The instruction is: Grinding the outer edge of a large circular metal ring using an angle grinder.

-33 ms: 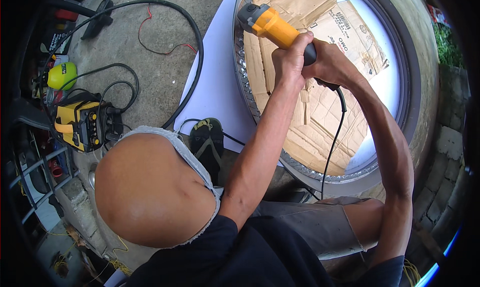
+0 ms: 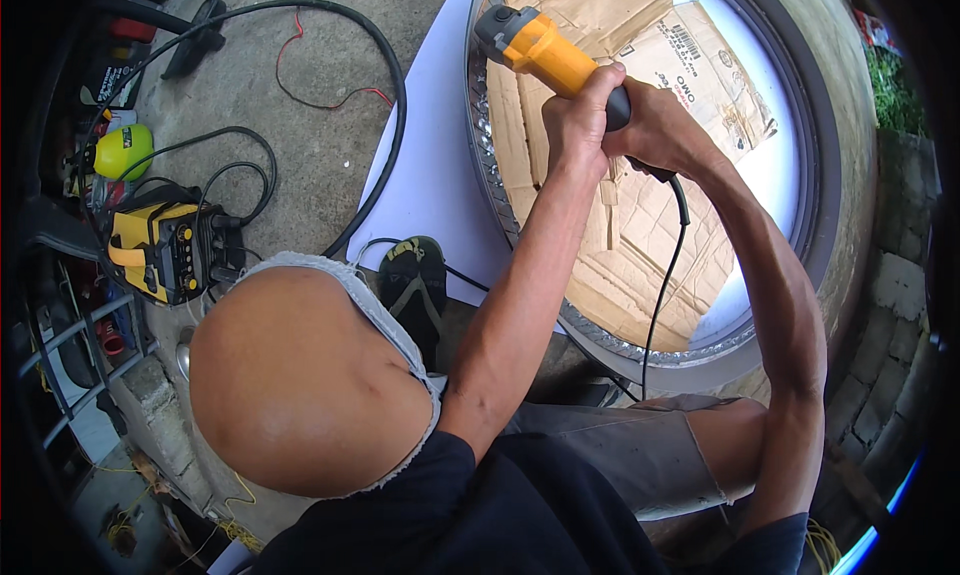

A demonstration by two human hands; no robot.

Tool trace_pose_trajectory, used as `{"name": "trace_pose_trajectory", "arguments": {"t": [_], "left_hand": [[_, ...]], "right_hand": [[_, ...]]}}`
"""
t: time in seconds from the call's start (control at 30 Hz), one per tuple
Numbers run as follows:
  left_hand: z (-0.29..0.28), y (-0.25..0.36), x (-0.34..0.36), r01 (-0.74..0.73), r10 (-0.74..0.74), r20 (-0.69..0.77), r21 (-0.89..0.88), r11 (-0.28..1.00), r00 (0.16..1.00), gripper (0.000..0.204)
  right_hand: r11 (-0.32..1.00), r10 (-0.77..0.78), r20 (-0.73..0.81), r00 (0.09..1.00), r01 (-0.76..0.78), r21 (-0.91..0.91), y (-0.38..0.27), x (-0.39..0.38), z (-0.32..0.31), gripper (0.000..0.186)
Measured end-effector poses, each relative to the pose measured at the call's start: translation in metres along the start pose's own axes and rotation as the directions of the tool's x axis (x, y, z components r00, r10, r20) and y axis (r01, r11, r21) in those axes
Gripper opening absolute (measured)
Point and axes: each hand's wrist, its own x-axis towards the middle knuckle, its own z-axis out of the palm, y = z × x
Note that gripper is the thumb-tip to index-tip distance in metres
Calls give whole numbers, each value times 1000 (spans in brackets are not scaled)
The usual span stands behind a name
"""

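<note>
My left hand (image 2: 578, 127) and my right hand (image 2: 660, 125) are closed together around a yellow-and-black angle grinder (image 2: 552, 53). My left fingers wrap its body near the dark rear end, while the right grips behind them. Its grey head points to the upper left, at the left edge of a large dark grey ring (image 2: 820, 190); the disc is hidden. Silvery, rough marks run along the ring's inner left and lower edge. Brown cardboard (image 2: 655, 245) lies inside the ring. A black power cord (image 2: 668, 285) hangs from the grinder's rear toward my leg.
A white sheet (image 2: 445, 185) extends under the ring. On the concrete at left stand a yellow-and-black machine (image 2: 165, 245) and a lime-green rounded object (image 2: 124, 153). A thick black cable (image 2: 395, 50) loops across the floor. My bent knee (image 2: 300, 385) is at lower left, beside a sandalled foot (image 2: 412, 295).
</note>
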Motion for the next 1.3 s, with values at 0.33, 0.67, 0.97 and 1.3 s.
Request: {"name": "trace_pose_trajectory", "arguments": {"t": [0.33,0.67,0.97,1.3], "left_hand": [[-1,2,1,15,-15,12,6,1000,1000,47],[3,5,-3,26,-27,-9,-41,999,1000,44],[5,8,-12,5,-8,-42,-76,997,999,48],[6,5,-8,-6,4,-58,-39,999,998,46]], "right_hand": [[999,25,-8,1000,-24,49,-3,-2,0,57],[997,40,56,998,-44,68,-8,-1,-7,54],[996,48,118,992,-57,75,-12,-5,-11,53],[994,-1,91,996,-8,105,-5,-4,-9,49]]}}
